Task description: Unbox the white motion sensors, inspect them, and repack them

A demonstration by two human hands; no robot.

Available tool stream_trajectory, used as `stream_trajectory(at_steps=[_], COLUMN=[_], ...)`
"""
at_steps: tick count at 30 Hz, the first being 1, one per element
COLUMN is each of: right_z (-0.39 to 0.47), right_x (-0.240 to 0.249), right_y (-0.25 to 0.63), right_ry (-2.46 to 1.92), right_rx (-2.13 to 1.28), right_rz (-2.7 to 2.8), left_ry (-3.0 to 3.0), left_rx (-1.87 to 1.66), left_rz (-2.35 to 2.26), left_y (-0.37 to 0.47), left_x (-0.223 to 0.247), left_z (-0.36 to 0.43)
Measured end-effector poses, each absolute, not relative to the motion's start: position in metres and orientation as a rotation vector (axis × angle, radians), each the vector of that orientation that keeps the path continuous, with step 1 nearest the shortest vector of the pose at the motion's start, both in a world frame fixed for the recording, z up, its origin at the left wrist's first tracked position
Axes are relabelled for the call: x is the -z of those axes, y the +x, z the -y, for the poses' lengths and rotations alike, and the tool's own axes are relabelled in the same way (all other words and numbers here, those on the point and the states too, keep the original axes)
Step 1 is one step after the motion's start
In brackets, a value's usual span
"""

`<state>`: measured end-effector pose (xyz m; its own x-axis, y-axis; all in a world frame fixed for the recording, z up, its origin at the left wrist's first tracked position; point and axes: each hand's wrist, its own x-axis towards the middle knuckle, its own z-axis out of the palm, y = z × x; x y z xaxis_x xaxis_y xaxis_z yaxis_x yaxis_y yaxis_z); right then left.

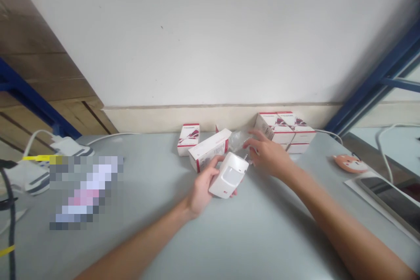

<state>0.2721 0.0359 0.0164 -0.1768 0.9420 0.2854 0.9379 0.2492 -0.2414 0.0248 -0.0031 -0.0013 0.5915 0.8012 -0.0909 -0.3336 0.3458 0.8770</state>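
Note:
A white motion sensor (229,177) with a pale window on its front rests tilted in my left hand (201,188). My left thumb lies along its left side, and other fingertips show at its right edge. Close to the sensor's upper right, my right hand (267,153) hovers with bent fingers held apart. Its fingertips are beside a crumpled clear plastic bag (236,141); whether they touch it I cannot tell. Just behind the sensor lies a white and red box (210,148), partly covered by my left fingers.
A small box (189,139) stands left, and several stacked boxes (285,133) stand right, near the wall. Power strips (70,146) and a pixelated object (87,192) occupy the left side. An orange animal-faced item (350,163) and a dark phone-like slab (389,199) lie right.

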Motion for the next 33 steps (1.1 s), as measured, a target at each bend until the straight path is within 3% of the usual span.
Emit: stream_trajectory(at_steps=[6, 14, 25, 33], right_z=[-0.042, -0.036, -0.035, -0.026], right_x=[-0.003, -0.036, -0.05, -0.051], right_y=[0.273, 0.271, 0.269, 0.256], right_ry=[-1.729, -1.517, -1.082, -0.999], right_rx=[0.004, -0.168, -1.153, -1.446], right_rz=[2.216, 1.584, 0.95, 0.822], left_ry=[0.945, 0.884, 0.877, 0.84], left_rx=[-0.791, -0.836, -0.841, -0.86], left_rz=[-0.575, -0.546, -0.578, -0.59], left_y=[0.025, 0.025, 0.026, 0.026], left_x=[-0.001, 0.0, 0.0, -0.005], left_z=[0.004, 0.001, 0.0, 0.002])
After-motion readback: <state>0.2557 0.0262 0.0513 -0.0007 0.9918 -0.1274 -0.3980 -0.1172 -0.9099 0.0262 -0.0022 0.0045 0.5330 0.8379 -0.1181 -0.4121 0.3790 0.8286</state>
